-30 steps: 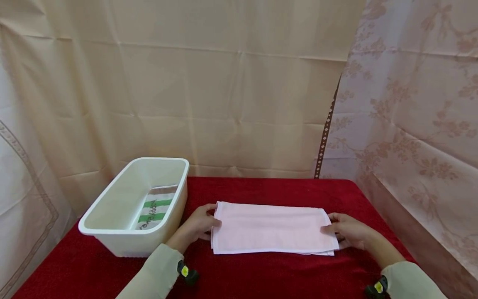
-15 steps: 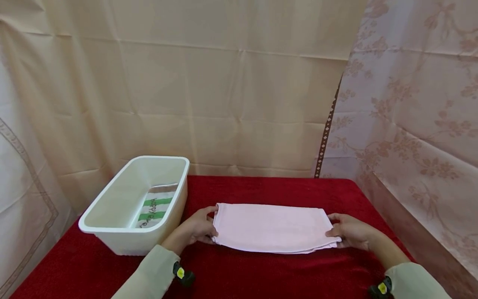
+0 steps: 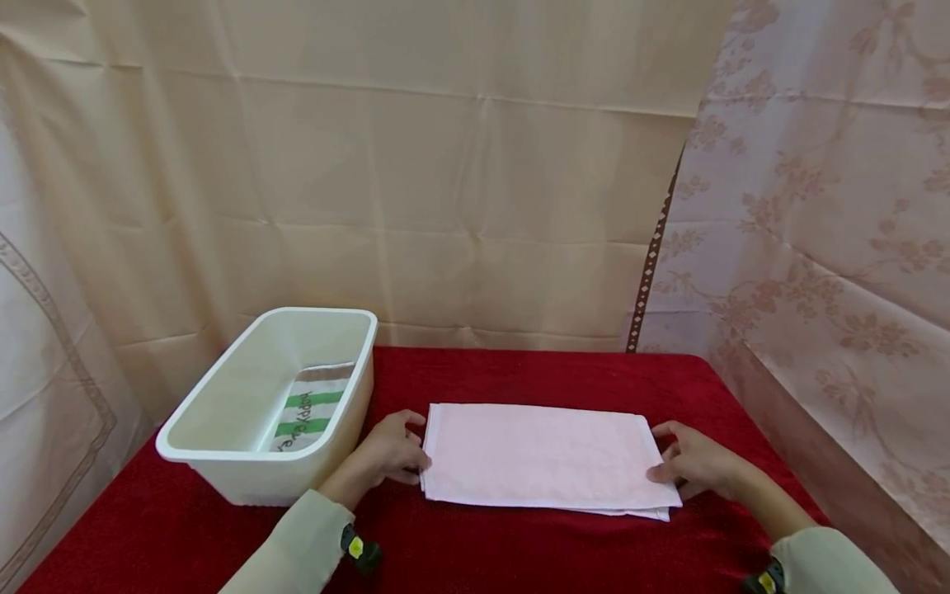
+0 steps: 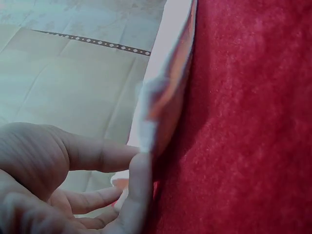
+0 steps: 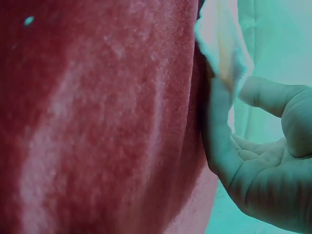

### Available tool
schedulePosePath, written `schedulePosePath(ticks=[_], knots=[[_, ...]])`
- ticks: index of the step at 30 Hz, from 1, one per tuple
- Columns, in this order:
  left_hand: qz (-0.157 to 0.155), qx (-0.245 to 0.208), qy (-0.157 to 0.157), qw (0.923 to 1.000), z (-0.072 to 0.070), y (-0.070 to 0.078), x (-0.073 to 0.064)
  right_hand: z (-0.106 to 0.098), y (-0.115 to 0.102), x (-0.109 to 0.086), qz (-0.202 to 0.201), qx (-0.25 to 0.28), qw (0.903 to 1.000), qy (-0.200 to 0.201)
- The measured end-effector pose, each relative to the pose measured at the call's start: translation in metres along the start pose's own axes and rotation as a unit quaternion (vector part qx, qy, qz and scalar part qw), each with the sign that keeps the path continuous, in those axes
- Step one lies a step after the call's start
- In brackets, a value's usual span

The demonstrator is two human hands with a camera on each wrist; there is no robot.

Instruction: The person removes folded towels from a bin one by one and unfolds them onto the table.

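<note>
A pale pink folded towel (image 3: 549,458) with white edges lies on the red tablecloth, its long side running left to right. At its left end, my left hand (image 3: 393,450) pinches the near corner. The left wrist view shows the thumb and a finger meeting on the towel's layered edge (image 4: 168,44). My right hand (image 3: 698,462) holds the right end close to the near corner. In the right wrist view, the towel corner (image 5: 224,39) sits between thumb and forefinger. Along the near side, a lower layer peeks out at the right.
Left of the towel stands a cream plastic tub (image 3: 260,483). Inside it lies a striped green, white and brown cloth (image 3: 312,404) with lettering. Red velvety cloth (image 3: 519,375) covers the table. Beige curtains (image 3: 445,206) hang behind, and a floral curtain (image 3: 831,247) hangs at the right.
The towel's near edge, bowed between the hands half a second ago, now lies straighter and slightly closer to me. Both hands have stayed at the towel's ends with only small shifts.
</note>
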State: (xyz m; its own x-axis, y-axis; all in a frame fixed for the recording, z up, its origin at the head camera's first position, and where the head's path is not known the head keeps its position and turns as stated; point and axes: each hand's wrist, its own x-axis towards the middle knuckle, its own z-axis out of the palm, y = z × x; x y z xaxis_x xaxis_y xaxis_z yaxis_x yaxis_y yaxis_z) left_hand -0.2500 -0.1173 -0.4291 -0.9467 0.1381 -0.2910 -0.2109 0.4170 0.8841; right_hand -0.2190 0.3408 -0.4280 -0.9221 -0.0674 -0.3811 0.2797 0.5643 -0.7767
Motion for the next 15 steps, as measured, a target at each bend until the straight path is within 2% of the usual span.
schedulePosePath(ticks=[5, 9, 11, 15], knots=[[0.010, 0.040, 0.017, 0.9990, 0.000, 0.001, -0.003, -0.001, -0.002, -0.005, -0.035, -0.043, 0.9985, 0.004], [0.048, 0.090, 0.016, 0.9947, 0.002, 0.000, -0.006, -0.001, -0.005, -0.010, -0.077, -0.118, 0.9900, 0.012], [0.079, 0.130, 0.015, 0.9883, 0.004, 0.001, -0.008, -0.002, -0.006, -0.013, -0.115, -0.174, 0.9780, 0.015], [0.140, 0.221, 0.020, 0.9650, 0.006, 0.002, -0.014, -0.003, -0.007, -0.020, -0.198, -0.258, 0.9455, 0.006]])
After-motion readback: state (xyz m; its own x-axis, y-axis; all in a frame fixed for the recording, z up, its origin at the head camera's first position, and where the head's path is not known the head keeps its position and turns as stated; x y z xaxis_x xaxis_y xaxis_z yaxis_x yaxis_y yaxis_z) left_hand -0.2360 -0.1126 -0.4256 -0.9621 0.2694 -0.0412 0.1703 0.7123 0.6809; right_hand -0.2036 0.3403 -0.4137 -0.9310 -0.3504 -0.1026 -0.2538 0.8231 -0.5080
